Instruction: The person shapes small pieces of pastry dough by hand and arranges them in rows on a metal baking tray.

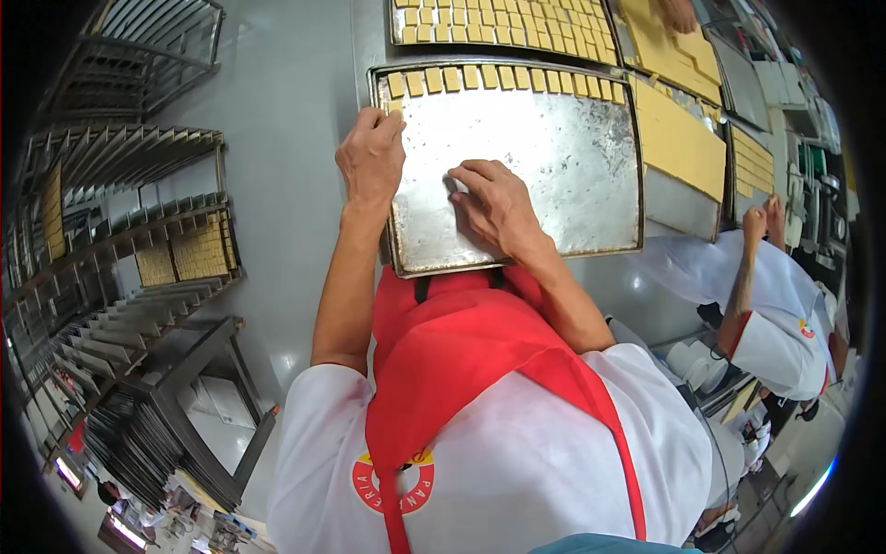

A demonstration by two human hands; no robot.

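Fingers [373, 118] bunched, the left hand [371, 159] meets a yellow piece [396, 106] on the metal tray [563, 175] — pinch unclear — the right hand [498, 203] above it, fingers loosely parted.

Metal racks [166, 222] with slotted-in trays [134, 439]

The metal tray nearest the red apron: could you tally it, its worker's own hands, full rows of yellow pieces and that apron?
Metal tray: 1
Hands, left hand and right hand: 2
Full row of yellow pieces: 1
Red apron: 1
Total: 5
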